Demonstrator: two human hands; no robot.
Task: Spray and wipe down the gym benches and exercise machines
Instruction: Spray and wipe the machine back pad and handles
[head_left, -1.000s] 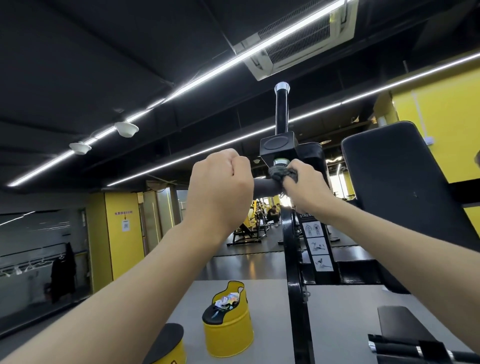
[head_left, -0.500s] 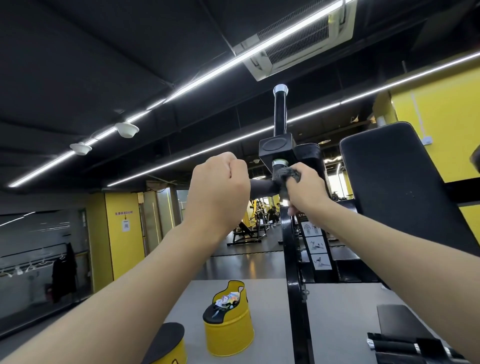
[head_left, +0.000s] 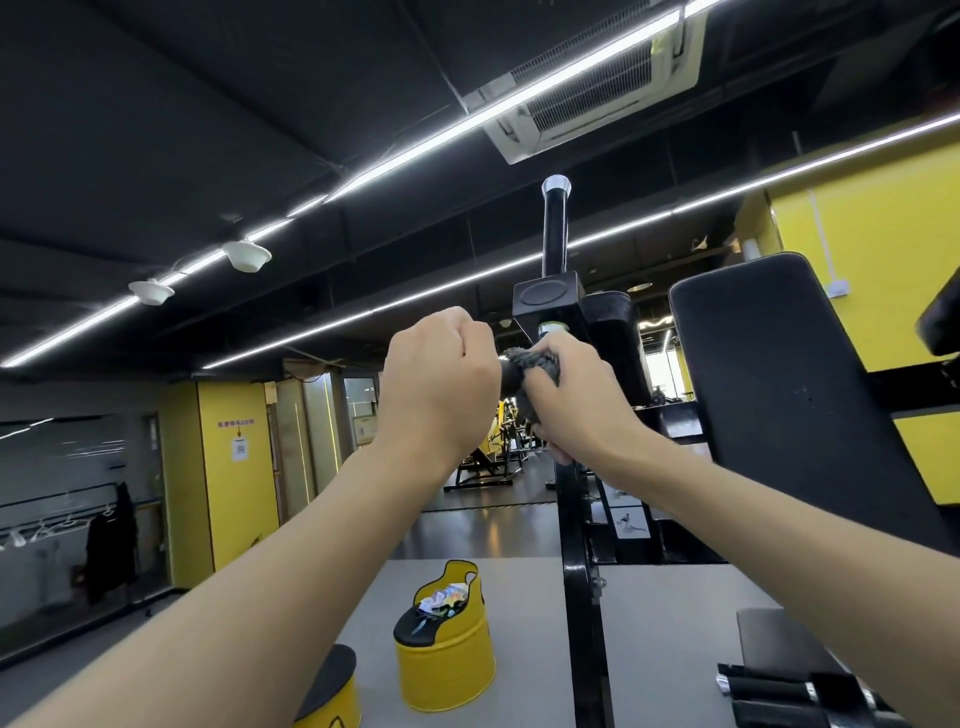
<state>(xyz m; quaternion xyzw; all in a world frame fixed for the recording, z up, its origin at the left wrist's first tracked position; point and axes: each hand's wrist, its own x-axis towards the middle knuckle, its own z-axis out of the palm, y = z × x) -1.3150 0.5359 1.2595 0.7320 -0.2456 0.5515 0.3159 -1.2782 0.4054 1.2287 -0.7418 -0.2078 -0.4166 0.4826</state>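
Observation:
A black exercise machine (head_left: 574, 571) rises in front of me, with a horizontal black handle bar (head_left: 509, 376) sticking out to the left at head height. My left hand (head_left: 439, 379) is curled round the outer end of that handle. My right hand (head_left: 571, 395) grips a dark grey cloth (head_left: 535, 364) wrapped round the handle close to the upright post. A black padded back rest (head_left: 769, 395) stands just right of my right arm. No spray bottle is in view.
A black post with a chrome cap (head_left: 555, 228) sticks up above the handle block. Two yellow drum-shaped stools (head_left: 447, 660) stand on the grey floor below my left arm, one holding small items. Chrome-ended grips (head_left: 769, 691) lie at the lower right. Yellow walls lie beyond.
My right hand with the cloth has slid left along the handle toward my left hand, closing the gap. The left hand has kept its hold.

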